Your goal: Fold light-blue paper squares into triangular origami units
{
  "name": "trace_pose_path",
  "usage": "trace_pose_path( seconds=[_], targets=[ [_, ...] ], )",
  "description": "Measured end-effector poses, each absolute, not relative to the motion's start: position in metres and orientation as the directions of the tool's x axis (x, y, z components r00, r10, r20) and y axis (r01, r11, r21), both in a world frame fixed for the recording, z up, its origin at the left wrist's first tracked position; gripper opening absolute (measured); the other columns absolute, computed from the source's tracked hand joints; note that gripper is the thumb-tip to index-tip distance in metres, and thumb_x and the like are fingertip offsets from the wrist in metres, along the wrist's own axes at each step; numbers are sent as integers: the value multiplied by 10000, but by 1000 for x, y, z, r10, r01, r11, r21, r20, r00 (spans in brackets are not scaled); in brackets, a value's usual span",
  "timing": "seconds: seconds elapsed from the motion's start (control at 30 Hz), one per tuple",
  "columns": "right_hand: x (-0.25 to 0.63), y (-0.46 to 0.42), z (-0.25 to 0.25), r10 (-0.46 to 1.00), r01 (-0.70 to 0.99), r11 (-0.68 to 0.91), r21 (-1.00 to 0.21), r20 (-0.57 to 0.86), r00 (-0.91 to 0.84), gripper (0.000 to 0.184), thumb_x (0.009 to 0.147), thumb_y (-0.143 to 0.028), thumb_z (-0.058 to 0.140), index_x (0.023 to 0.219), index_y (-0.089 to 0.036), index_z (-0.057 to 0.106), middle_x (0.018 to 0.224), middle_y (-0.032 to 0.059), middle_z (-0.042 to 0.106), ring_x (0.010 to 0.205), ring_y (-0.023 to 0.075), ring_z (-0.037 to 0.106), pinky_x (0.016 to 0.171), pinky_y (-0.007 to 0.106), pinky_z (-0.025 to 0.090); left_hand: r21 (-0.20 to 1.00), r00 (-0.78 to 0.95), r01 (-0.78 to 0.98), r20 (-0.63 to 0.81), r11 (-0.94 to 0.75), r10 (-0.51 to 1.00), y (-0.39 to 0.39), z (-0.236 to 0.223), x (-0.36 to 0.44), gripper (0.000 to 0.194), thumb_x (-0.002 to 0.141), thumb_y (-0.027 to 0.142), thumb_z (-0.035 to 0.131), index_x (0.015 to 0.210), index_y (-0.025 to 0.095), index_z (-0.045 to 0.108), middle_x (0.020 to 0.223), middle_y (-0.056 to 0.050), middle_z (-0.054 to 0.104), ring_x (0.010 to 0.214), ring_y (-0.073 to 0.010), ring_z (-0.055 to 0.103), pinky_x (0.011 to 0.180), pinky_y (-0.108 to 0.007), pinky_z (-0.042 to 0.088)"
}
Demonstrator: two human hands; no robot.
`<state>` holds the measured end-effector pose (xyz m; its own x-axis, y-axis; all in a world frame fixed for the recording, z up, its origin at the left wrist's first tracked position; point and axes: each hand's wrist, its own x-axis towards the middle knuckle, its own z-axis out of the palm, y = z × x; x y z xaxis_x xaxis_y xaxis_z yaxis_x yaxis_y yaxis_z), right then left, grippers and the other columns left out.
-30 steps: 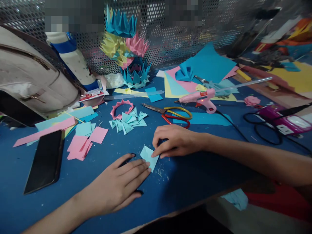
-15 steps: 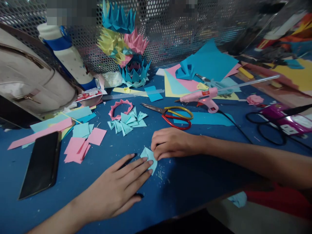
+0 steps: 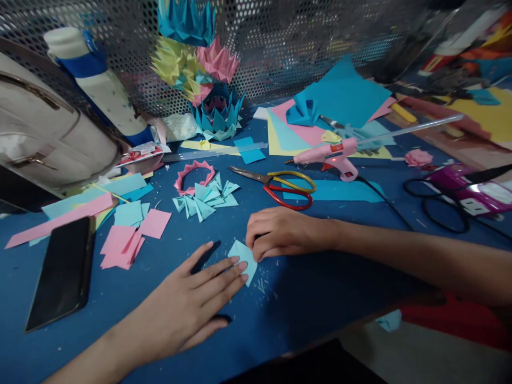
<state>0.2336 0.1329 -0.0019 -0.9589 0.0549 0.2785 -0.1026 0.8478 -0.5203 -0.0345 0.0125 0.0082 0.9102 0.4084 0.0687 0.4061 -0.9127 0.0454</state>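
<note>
A small light blue piece of paper (image 3: 239, 250) lies on the blue table, partly covered by fingers. My left hand (image 3: 190, 301) is spread flat, its fingertips resting on the paper's lower part. At the right edge of the same paper, my right hand (image 3: 286, 232) is curled with its fingers pinched on it. Just beyond my hands is a cluster of folded light blue paper triangles (image 3: 206, 200), beside a pink folded paper ring (image 3: 180, 184). Scissors (image 3: 270, 182) with yellow and red handles lie beyond my right hand.
A phone (image 3: 62, 272), pink paper squares (image 3: 122, 245) and paper strips lie left. Behind stand a bottle (image 3: 102, 88) and folded paper crowns (image 3: 218, 120). A pink glue gun (image 3: 340, 154) with a trailing cord lies right. The table's front edge (image 3: 320, 338) runs near me.
The view has shifted slightly, moving the scene a little left and up. Both hands keep nearly the same places at the light blue paper, with slightly more of its top showing.
</note>
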Motion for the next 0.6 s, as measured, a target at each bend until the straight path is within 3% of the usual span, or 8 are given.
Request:
trace_pose_path(
  seconds=[0.6],
  targets=[
    [234,134,-4,50,-116,846,-520,294,-955,150,1004,-225,530,939,-196,662,992,35,661,979,153,550,880,283,403,16,927,369,66,-929,370,16,6,-40,541,1061,424,424,1511,125,386,1560,-61,416,1449,-245,377,1249,-539,-94]
  ],
)
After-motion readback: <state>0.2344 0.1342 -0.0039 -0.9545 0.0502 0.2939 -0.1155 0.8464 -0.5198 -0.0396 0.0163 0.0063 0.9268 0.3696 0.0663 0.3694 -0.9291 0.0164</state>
